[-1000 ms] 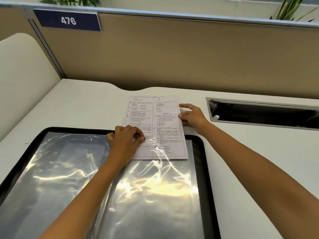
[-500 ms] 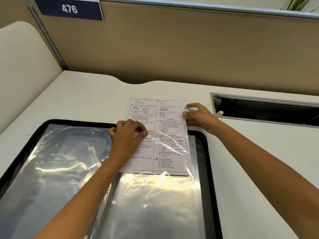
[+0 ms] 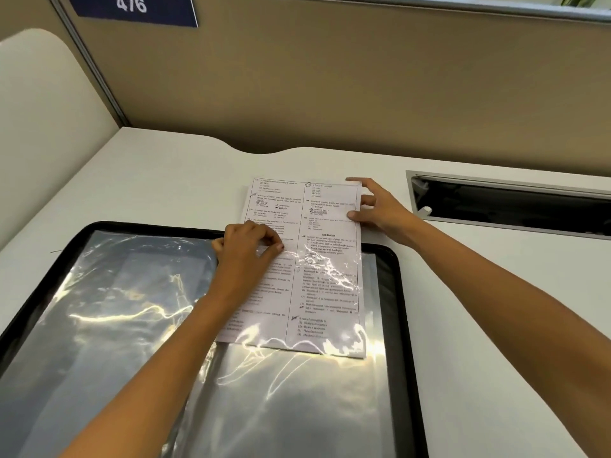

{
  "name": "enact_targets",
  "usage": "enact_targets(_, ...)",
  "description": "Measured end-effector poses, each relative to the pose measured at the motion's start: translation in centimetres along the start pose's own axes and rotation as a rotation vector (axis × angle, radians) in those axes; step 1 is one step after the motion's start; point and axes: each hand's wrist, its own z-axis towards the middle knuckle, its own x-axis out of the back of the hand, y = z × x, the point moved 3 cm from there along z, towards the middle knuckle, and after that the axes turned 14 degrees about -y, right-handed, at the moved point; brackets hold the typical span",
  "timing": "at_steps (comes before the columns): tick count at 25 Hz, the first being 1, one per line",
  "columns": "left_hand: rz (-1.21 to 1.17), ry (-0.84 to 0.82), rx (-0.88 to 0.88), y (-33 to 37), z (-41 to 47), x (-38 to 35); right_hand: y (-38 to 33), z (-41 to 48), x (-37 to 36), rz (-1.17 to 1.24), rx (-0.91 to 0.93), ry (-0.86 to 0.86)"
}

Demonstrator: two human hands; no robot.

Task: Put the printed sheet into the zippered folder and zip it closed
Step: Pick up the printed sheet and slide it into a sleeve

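head view: only one camera here, looking down over a white desk (image 3: 165, 180) at both arms.

zippered folder (image 3: 401, 325): lying open and flat on the near half of the desk, black edge all round, shiny clear plastic sleeves (image 3: 132, 309) inside throwing a lot of glare. Its near part runs off the bottom of the frame.

printed sheet (image 3: 327, 259): white page with two columns of small text, lying lengthwise away from the person. Its near half is under the clear plastic of the right-hand sleeve, and its far half sticks out past the folder's far edge onto the bare desk. So it's partway in, not fully.

left hand (image 3: 248, 256): curled, fingertips bunched together, pinching at the top edge of the plastic right over the sheet's left column. Whether it's got only the plastic or the paper too, can't tell.

right hand (image 3: 380, 206): fingers loosely spread along the sheet's far right edge, thumb tip pressed on the page, the fingers curled around the far right corner.

other stuff: long dark cable slot (image 3: 509, 203) set into the desk to the right, well apart from the sheet. Tan partition wall (image 3: 330, 87) at the far side with a blue tag (image 3: 135, 8) reading 476 at top left.
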Motion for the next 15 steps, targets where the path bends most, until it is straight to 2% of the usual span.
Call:
enact_targets(4, 0.037, 0.010, -0.011, 0.2, -0.1, 0.0, -0.1, -1.3, 0.0, -0.065, -0.048, -0.219)
enact_targets(7, 0.039, 0.011, -0.021, 0.3, -0.1, -0.1, -0.8, -0.4, -0.2, -0.173, -0.040, -0.088)
enact_targets(10, 0.042, 0.013, -0.017, 0.2, -0.1, -0.1, -1.8, 1.3, -0.8, -0.383, -0.014, 0.042)
enact_targets(12, 0.052, 0.012, -0.014, 0.1, -0.1, -0.2, -2.4, 2.2, -1.5, -0.504, -0.020, 0.036)
enact_targets(15, 0.063, 0.020, -0.018, 0.0, -0.2, -0.4, -3.0, 2.5, -1.9, -0.529, -0.049, 0.006)
